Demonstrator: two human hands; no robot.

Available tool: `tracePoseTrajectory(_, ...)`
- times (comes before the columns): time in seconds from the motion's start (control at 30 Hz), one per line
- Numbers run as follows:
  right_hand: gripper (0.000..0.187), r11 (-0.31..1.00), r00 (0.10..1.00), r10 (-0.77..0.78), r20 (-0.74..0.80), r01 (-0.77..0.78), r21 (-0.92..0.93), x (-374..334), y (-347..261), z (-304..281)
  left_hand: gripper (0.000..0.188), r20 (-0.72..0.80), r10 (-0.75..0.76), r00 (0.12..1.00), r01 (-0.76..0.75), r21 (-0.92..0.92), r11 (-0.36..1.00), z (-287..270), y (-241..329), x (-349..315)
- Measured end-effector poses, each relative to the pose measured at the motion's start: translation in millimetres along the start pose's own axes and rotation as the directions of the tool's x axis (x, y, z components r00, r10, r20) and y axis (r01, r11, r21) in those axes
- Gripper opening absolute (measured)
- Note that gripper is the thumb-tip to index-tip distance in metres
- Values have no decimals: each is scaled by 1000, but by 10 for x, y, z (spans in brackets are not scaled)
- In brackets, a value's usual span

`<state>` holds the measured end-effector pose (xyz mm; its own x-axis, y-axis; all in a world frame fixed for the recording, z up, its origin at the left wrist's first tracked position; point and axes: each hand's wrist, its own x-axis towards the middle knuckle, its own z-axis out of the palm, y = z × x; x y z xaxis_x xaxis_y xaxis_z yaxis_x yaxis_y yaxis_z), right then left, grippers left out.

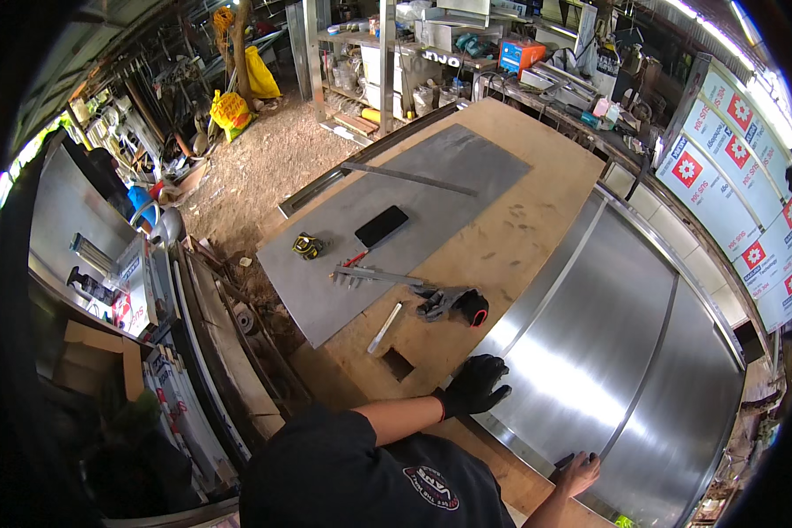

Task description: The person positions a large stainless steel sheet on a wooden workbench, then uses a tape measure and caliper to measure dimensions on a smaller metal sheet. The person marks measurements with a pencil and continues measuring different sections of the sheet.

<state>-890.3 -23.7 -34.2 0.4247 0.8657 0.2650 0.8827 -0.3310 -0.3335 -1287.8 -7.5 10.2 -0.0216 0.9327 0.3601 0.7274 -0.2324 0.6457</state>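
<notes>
A large brushed steel panel with two raised strips lies at the right of the bench. At its near left corner is my left hand in a black glove, fingers somewhat apart and holding nothing visible. My bare right hand rests at the panel's near edge, fingertips over the metal; dark patches beside them are too small to make out. Beyond my left hand lie a second black glove, a pale straight bar and a caliper-like metal tool.
A flat grey metal sheet lies on the wooden board, bearing a phone, a tape measure and a metal strip. A cluttered bench with an orange machine stands behind. Film-covered sheets lean at right.
</notes>
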Motion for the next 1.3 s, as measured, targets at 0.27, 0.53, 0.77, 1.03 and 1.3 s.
tracePoseTrajectory(0.27,36,1000,1000,4,15,-4,-20,11,-47,-39,41,16,-5,1000,5,34,999,4,-14,-1)
tracePoseTrajectory(0.53,38,999,1000,6,11,-6,-34,5,-37,-17,40,-16,16,1000,-16,25,1000,8,-17,11)
tracePoseTrajectory(0.77,39,998,999,1,42,1,-57,7,-88,-72,40,-27,3,1000,-3,-1,1000,10,-11,-2)
tracePoseTrajectory(1.03,37,998,999,22,41,-20,-61,8,-125,-84,35,-108,69,992,-67,19,998,-29,14,35)
tracePoseTrajectory(1.3,38,998,999,40,31,-38,-45,25,4,14,35,-56,30,998,-29,23,999,-5,12,35)
